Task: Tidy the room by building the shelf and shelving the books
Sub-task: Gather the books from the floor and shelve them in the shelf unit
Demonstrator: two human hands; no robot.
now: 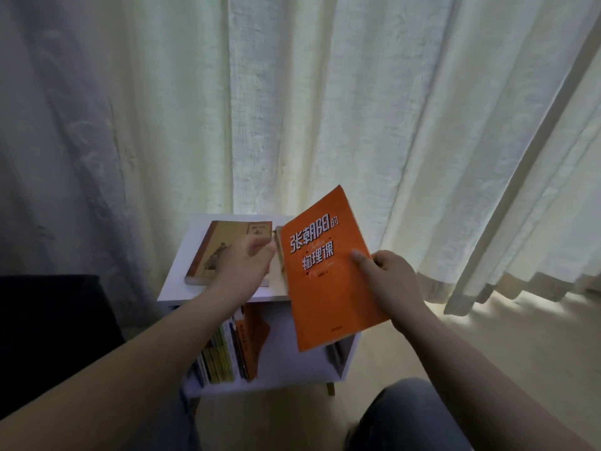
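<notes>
An orange book (328, 278) with white Chinese lettering tilts above the right half of the small white shelf (182, 271). My right hand (388, 281) grips its right edge, thumb on the cover. My left hand (247, 258) reaches over the shelf top, fingers loosely curled at the orange book's left edge; whether it touches is unclear. A tan book (221, 245) lies flat on the shelf top under that hand. Several books (227, 346) stand leaning in the lower compartment.
Pale curtains (325, 109) hang right behind the shelf and reach the wooden floor (487, 336). A dark piece of furniture (48, 336) stands to the left. My knee (406, 418) is at the bottom right.
</notes>
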